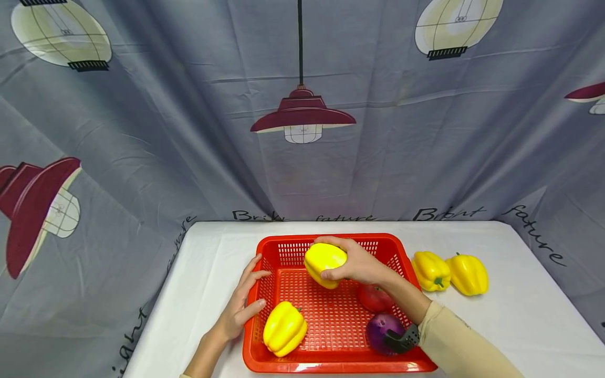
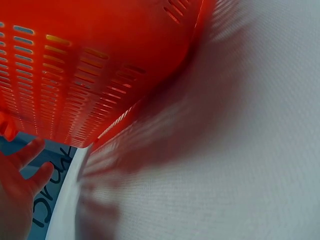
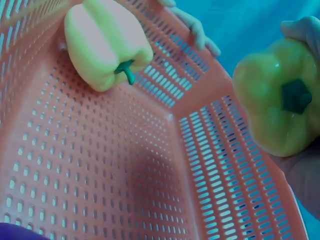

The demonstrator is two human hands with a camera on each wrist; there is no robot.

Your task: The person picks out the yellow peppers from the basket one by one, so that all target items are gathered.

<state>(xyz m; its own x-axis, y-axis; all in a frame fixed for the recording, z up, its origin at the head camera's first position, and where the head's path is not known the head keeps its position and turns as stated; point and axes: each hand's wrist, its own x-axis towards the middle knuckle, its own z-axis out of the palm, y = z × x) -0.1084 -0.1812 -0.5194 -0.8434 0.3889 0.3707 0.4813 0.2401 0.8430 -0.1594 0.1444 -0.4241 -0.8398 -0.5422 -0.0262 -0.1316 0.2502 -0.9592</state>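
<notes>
My right hand (image 1: 360,265) grips a yellow bell pepper (image 1: 321,260) over the far part of a red plastic basket (image 1: 326,328). In the right wrist view this held pepper (image 3: 275,97) shows its green stem, with fingers and thumb around its sides. My left hand (image 1: 238,307) touches the basket's left rim, its fingers spread and fairly straight. Another yellow bell pepper (image 1: 285,329) lies in the near left corner of the basket. Along the right side of the basket are a red, tomato-like round vegetable (image 1: 373,297) and a purple round vegetable (image 1: 379,329), partly covered by the wrist strap.
Two more yellow bell peppers, one (image 1: 430,270) beside the basket and one (image 1: 468,274) farther right, lie on the white table (image 1: 496,336). A grey curtain (image 1: 402,163) with printed lamps hangs behind and around the table.
</notes>
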